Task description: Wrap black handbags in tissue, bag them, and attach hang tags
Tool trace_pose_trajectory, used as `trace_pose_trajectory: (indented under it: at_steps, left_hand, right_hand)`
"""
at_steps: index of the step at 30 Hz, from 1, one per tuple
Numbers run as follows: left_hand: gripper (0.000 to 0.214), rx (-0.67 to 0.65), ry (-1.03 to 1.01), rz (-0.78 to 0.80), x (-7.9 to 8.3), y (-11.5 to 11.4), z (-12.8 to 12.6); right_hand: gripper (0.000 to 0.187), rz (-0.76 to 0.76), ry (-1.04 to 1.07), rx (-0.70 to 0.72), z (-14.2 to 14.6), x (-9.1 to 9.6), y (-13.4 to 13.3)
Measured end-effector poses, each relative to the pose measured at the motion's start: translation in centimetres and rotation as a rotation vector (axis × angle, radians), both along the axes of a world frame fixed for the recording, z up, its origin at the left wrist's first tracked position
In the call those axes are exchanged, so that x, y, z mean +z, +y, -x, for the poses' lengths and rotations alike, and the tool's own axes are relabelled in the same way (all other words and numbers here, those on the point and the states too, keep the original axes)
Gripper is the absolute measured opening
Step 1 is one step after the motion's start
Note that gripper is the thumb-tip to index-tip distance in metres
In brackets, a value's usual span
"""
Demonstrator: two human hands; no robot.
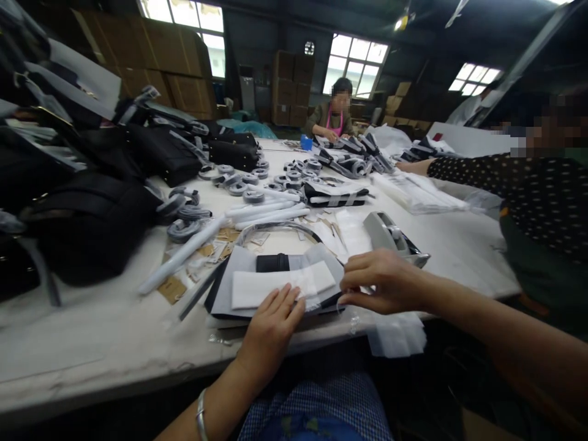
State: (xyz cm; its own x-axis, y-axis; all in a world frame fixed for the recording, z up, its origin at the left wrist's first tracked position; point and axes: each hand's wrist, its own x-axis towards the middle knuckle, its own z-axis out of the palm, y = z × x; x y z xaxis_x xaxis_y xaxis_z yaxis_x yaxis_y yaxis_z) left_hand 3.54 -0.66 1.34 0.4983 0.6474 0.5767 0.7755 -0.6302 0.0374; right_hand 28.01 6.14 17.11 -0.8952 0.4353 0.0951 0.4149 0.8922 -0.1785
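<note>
A flat black bag (271,264) lies at the near edge of the white table (92,343), wrapped in white foam sheet (275,286). My left hand (272,324) rests flat on the foam, fingers stretched out, pressing it down. My right hand (381,282) is at the right end of the bag, fingers curled in a pinch on the edge of the wrapping. A tape dispenser (390,236) stands just behind my right hand.
Black bags (92,226) pile up at the left. Rolled grey straps (188,214), white foam tubes (266,211) and paper tags (172,288) lie mid-table. One person sits at the far end; another's dotted sleeve (505,177) reaches in from the right. Clear bags (418,193) lie there.
</note>
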Motion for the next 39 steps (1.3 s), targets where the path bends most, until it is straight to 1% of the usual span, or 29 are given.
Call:
trace_pose_trajectory:
  at_steps: [3,6,9,12,15,18,19,21,24,26,29,31,33,35,36,37,39]
  left_hand:
    - [0.037,0.019,-0.006,0.005,0.0,-0.1,-0.1]
    - [0.035,0.016,-0.019,-0.025,0.0,-0.2,-0.2]
    - [0.032,0.022,-0.047,-0.02,-0.2,-0.2,-0.3]
    - [0.03,0.021,-0.062,-0.002,-0.3,-0.2,-0.4]
    - [0.029,0.026,-0.074,-0.005,-0.2,-0.2,-0.3]
    - [0.033,0.011,-0.054,-0.014,0.0,-0.1,-0.3]
    - [0.034,-0.001,-0.054,-0.018,0.0,-0.1,-0.3]
    - [0.036,-0.017,-0.08,-0.019,-0.1,0.0,-0.3]
    - [0.036,-0.012,-0.132,-0.007,-0.3,0.0,-0.3]
    - [0.037,-0.006,-0.144,-0.005,-0.4,0.1,-0.4]
    - [0.037,-0.003,-0.147,-0.018,-0.4,0.2,-0.5]
    - [0.037,-0.003,-0.147,-0.028,-0.4,0.3,-0.5]
    - [0.037,0.003,-0.151,-0.038,-0.5,0.2,-0.6]
    - [0.037,0.016,-0.149,-0.041,-0.6,0.2,-0.6]
    - [0.037,0.023,-0.144,-0.039,-0.6,0.2,-0.6]
    - [0.036,0.026,-0.135,-0.036,-0.7,0.1,-0.6]
    - [0.036,0.021,-0.113,-0.035,-0.6,0.0,-0.6]
  right_hand:
    - [0.024,0.07,-0.093,0.071,3.5,-1.0,3.1]
    - [0.022,0.072,-0.249,0.104,6.1,-2.3,6.0]
    - [0.016,0.057,-0.43,0.119,8.1,-3.3,8.0]
    - [0.018,0.035,-0.547,0.155,9.5,-3.8,9.2]
    - [0.023,-0.016,-0.605,0.181,10.5,-3.8,9.6]
    - [0.02,-0.046,-0.652,0.196,11.3,-3.7,9.8]
    - [0.02,-0.046,-0.664,0.192,11.5,-3.7,9.8]
    - [0.027,-0.045,-0.684,0.165,11.9,-4.0,10.2]
    - [0.042,0.009,-0.71,0.083,12.2,-4.9,11.4]
    - [0.045,0.116,-0.7,-0.024,11.9,-5.8,12.8]
    - [0.046,0.253,-0.613,-0.267,10.8,-6.7,15.4]
    - [0.043,0.268,-0.545,-0.367,9.7,-6.7,16.9]
    - [0.036,0.231,-0.464,-0.411,8.4,-6.2,17.5]
    - [0.028,0.188,-0.355,-0.451,7.3,-5.7,16.7]
    - [0.029,0.177,-0.301,-0.458,6.9,-5.6,15.8]
    - [0.037,0.188,-0.256,-0.44,6.5,-5.6,14.7]
    - [0.069,0.254,-0.204,-0.339,6.1,-6.1,12.2]
